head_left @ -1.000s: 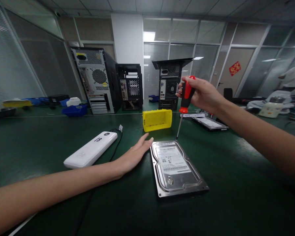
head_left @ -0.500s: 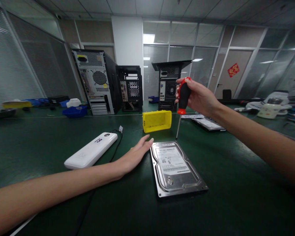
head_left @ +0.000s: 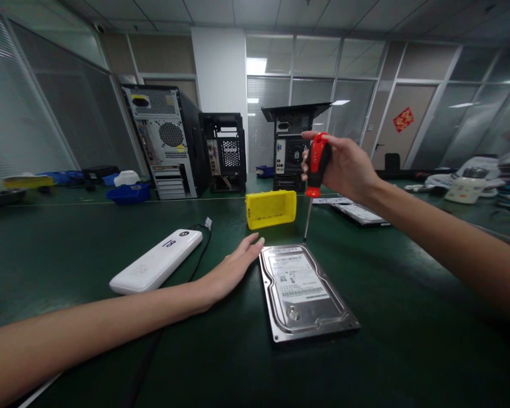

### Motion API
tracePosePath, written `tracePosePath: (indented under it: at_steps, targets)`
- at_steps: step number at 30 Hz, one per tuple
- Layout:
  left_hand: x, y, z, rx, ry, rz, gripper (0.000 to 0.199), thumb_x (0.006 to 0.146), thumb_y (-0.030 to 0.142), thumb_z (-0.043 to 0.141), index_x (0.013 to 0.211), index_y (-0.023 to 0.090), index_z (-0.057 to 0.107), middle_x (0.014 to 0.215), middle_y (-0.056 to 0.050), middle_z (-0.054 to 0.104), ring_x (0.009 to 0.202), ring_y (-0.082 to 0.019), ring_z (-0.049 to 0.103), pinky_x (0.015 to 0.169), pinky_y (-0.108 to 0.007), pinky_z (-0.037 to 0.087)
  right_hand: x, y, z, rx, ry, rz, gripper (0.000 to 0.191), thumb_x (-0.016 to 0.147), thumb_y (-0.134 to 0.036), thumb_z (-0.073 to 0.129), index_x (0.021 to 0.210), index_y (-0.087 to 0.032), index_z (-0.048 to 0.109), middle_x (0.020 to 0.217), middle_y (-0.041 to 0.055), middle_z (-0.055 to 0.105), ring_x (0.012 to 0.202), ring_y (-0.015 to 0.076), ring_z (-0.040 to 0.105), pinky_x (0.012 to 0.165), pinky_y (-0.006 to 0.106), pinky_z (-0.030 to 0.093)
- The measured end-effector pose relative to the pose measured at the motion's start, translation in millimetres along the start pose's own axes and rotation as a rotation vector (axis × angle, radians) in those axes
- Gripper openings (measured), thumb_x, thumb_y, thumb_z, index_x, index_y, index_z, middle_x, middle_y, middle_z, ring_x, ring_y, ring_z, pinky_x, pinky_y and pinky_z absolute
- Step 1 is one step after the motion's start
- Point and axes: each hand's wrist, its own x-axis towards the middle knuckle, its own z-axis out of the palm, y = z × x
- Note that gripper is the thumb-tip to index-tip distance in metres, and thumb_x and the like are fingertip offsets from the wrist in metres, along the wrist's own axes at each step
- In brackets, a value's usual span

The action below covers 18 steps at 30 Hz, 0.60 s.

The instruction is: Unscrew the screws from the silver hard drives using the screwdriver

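A silver hard drive [head_left: 304,289] with a white label lies flat on the green table. My right hand [head_left: 344,167] grips the red and black handle of a screwdriver [head_left: 317,167] from above. Its shaft points down, and the tip meets the drive's far right corner. At the drive's far left corner rests my left hand [head_left: 233,266], fingers stretched out and holding nothing; the thumb is at or very near the drive's edge.
Beyond the drive stands a yellow plastic bin [head_left: 271,209]. A white power bank [head_left: 157,262] with a black cable lies on the left. Another hard drive [head_left: 359,213] is behind my right forearm. Computer cases [head_left: 170,141] and a blue tray [head_left: 128,193] stand at the back.
The screwdriver handle has turned in my right hand, showing more of its red side, and the fingers have shifted around it. My left hand and the drive stay in place.
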Motion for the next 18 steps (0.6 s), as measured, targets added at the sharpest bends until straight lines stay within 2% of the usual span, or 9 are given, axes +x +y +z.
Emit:
tracePosePath:
  at_steps: [3, 6, 12, 15, 18]
  targets:
    - [0.0, 0.5, 0.6, -0.001, 0.009, 0.014, 0.073, 0.081, 0.074, 0.023, 0.142, 0.034, 0.021, 0.147, -0.001, 0.033, 0.137, -0.031, 0.021, 0.111, -0.050, 0.013, 1.6, 2.1, -0.5, -0.025, -0.022, -0.011, 0.028, 0.081, -0.041, 0.054, 0.103, -0.023, 0.055, 0.079, 0.0022, 0.050, 0.072, 0.0165, 0.052, 0.071, 0.035, 0.050]
    - [0.3, 0.1, 1.2, -0.004, 0.013, 0.018, 0.073, 0.081, 0.073, 0.023, 0.142, 0.034, 0.022, 0.146, 0.000, 0.033, 0.137, -0.030, 0.022, 0.112, -0.048, 0.013, 5.6, 4.6, 3.5, -0.033, 0.017, -0.044, 0.024, 0.077, -0.039, 0.063, 0.091, -0.022, 0.056, 0.081, 0.0020, 0.050, 0.075, 0.0157, 0.053, 0.071, 0.032, 0.051]
    - [1.7, -2.3, 0.4, -0.021, 0.012, 0.020, 0.074, 0.080, 0.073, 0.024, 0.142, 0.034, 0.022, 0.147, 0.000, 0.033, 0.137, -0.029, 0.024, 0.112, -0.047, 0.014, 11.3, 4.6, 15.6, -0.033, -0.001, -0.052, 0.032, 0.068, -0.033, 0.075, 0.076, -0.022, 0.047, 0.071, -0.0025, 0.048, 0.057, 0.0095, 0.045, 0.052, 0.025, 0.044]
    - [1.8, -2.5, 0.0, -0.029, 0.008, 0.025, 0.073, 0.080, 0.073, 0.025, 0.142, 0.034, 0.022, 0.147, 0.000, 0.033, 0.137, -0.029, 0.023, 0.112, -0.047, 0.014, 10.5, 2.4, 17.4, -0.013, -0.015, -0.027, 0.031, 0.070, -0.037, 0.073, 0.079, -0.023, 0.047, 0.068, -0.0037, 0.047, 0.054, 0.0092, 0.043, 0.050, 0.024, 0.042]
    - [0.7, -1.1, 0.1, -0.021, 0.005, 0.015, 0.074, 0.080, 0.074, 0.025, 0.142, 0.034, 0.022, 0.147, 0.000, 0.033, 0.137, -0.029, 0.023, 0.112, -0.048, 0.013, 9.2, 1.2, 14.4, 0.041, -0.035, 0.024, 0.029, 0.077, -0.047, 0.061, 0.090, -0.023, 0.053, 0.074, -0.0013, 0.050, 0.060, 0.0112, 0.049, 0.057, 0.027, 0.046]
